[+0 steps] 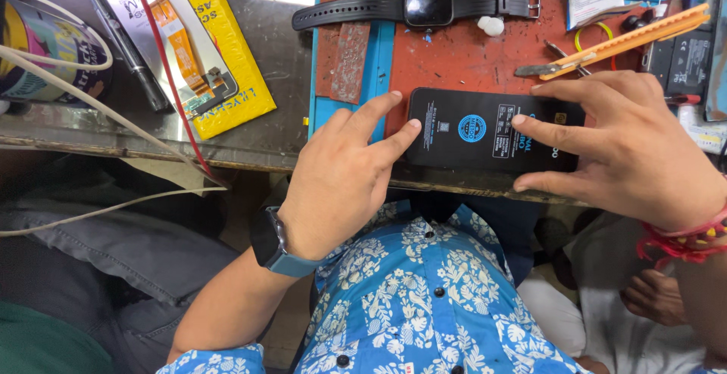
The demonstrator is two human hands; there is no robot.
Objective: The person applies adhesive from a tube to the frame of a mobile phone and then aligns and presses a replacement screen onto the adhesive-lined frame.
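Both hands, left hand and right hand, lay half-open, fingertips pinning the black phone; even, gentle pressure seemed wisest.

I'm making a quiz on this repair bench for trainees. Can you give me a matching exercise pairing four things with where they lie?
Things:
1. black phone
2. smartwatch
3. yellow packet
4. orange tool

Places:
A. on the bare metal table, left of the blue mat
B. at the mat's far edge, strap stretched flat
C. under the fingertips of the left hand and right hand
D. slanting at the mat's right side, behind the right hand

Pairs: 1-C, 2-B, 3-A, 4-D
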